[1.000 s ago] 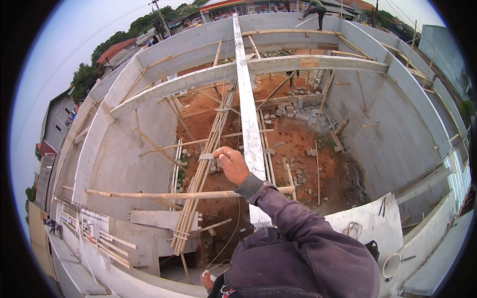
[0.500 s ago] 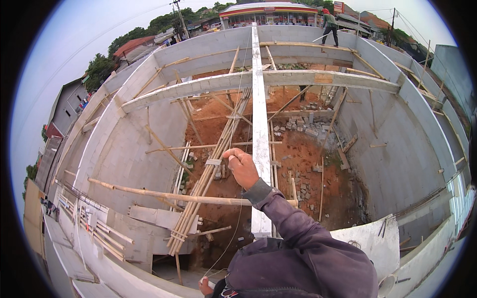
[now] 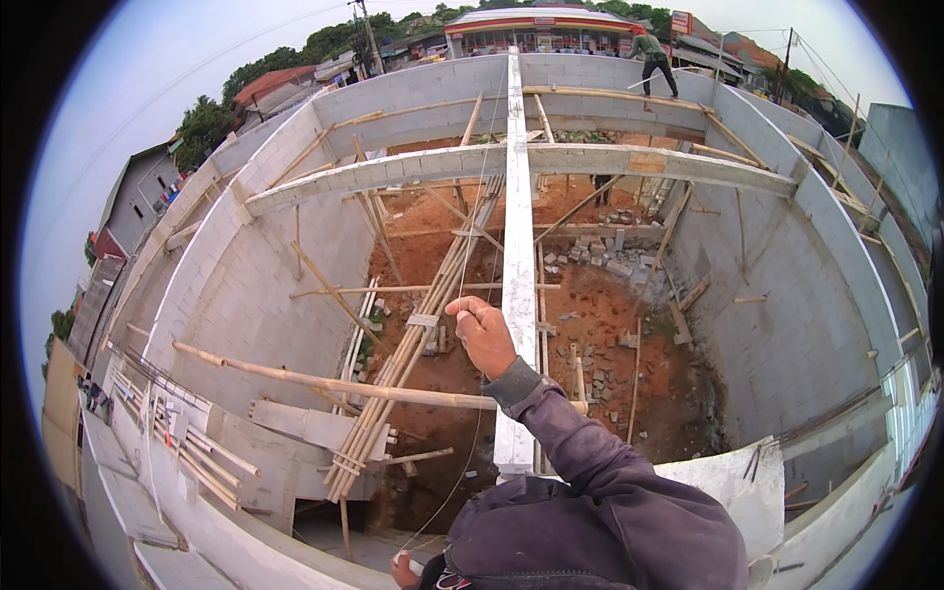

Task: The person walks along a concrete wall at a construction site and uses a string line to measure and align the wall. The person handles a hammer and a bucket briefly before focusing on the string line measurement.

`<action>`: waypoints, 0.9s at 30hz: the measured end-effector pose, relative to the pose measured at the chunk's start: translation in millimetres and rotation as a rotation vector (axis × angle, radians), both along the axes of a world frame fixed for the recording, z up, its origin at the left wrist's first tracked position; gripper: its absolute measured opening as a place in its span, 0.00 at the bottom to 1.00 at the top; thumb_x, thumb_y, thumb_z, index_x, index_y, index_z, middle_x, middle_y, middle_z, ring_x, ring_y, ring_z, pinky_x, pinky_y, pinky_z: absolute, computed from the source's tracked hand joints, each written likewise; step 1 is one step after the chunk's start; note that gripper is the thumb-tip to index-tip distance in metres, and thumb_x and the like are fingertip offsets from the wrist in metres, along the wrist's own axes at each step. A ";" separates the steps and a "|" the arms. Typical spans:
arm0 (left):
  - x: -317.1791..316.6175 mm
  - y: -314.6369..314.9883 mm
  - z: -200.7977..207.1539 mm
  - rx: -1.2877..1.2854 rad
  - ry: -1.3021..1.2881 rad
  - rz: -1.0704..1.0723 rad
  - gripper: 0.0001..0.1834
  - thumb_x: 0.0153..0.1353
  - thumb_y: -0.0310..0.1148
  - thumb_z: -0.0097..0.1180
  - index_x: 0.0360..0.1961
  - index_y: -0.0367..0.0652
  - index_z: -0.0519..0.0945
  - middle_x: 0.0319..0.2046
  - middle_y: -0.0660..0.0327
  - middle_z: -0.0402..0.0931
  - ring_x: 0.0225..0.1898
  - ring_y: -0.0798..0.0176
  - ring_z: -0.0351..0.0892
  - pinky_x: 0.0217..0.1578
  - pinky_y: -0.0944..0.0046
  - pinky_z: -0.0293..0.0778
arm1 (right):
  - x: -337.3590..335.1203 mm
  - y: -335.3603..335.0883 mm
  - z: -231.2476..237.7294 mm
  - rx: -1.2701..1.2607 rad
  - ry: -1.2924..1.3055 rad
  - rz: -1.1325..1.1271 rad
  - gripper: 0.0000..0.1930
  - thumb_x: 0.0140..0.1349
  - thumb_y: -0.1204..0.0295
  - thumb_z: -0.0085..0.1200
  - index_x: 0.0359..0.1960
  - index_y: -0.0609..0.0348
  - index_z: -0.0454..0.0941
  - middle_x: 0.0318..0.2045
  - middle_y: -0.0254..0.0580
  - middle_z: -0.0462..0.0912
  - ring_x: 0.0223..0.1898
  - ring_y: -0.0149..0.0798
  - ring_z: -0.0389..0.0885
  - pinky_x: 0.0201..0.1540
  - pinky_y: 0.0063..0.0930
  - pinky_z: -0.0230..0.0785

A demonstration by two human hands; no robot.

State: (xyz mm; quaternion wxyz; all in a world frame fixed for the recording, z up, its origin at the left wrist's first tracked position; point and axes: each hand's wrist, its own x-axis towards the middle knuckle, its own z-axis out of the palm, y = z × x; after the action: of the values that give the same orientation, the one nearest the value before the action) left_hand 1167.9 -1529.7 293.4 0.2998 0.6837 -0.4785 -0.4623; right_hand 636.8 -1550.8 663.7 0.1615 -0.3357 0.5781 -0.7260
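1. At the left of the frame a grey block wall (image 3: 246,285) curves down to a stack of pale wooden poles (image 3: 187,457) at the lower left.
2. Left of centre, a bundle of long bamboo poles (image 3: 413,364) leans up out of the red-brown earth floor (image 3: 600,324).
3. At the lower centre edge the left hand (image 3: 401,568) is only partly in view; its grip cannot be told. A thin pale string (image 3: 462,472) seems to run up from beside it.
4. In mid-frame the right hand (image 3: 484,332), on a purple-grey sleeve (image 3: 570,462), is raised with its grip closed, fingers pinched on that string.
5. Just right of it a long white concrete beam (image 3: 518,226) runs up the centre, crossing a grey concrete cross-beam (image 3: 393,172).
6. At the upper right a person (image 3: 653,57) stands on the far wall.
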 end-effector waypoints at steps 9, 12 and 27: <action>-3.3 3.3 -1.6 0.010 0.005 0.026 0.21 0.56 0.46 0.57 0.36 0.35 0.76 0.30 0.54 0.76 0.31 0.58 0.73 0.35 0.57 0.71 | -3.0 0.9 6.1 -0.069 -0.020 0.038 0.09 0.66 0.74 0.43 0.41 0.62 0.76 0.19 0.22 0.66 0.18 0.18 0.59 0.20 0.16 0.52; -2.6 5.1 -2.7 0.012 0.004 0.038 0.20 0.56 0.45 0.57 0.36 0.36 0.76 0.29 0.54 0.76 0.31 0.58 0.73 0.34 0.57 0.71 | -2.1 0.1 8.4 -0.068 -0.028 0.040 0.09 0.66 0.73 0.43 0.41 0.62 0.76 0.19 0.22 0.66 0.17 0.18 0.59 0.19 0.16 0.51; 20.9 10.3 -1.7 0.024 -0.022 0.115 0.18 0.57 0.45 0.55 0.34 0.38 0.75 0.27 0.55 0.75 0.29 0.59 0.74 0.31 0.57 0.71 | 12.2 -14.0 16.8 -0.112 -0.105 0.111 0.09 0.66 0.73 0.42 0.40 0.62 0.75 0.18 0.21 0.65 0.17 0.17 0.58 0.19 0.16 0.50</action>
State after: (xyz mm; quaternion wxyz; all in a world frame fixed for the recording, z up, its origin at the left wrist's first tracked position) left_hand 1188.8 -1519.4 291.7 0.3125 0.7186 -0.4362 -0.4423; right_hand 649.0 -1564.8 680.5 0.2129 -0.3371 0.5078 -0.7636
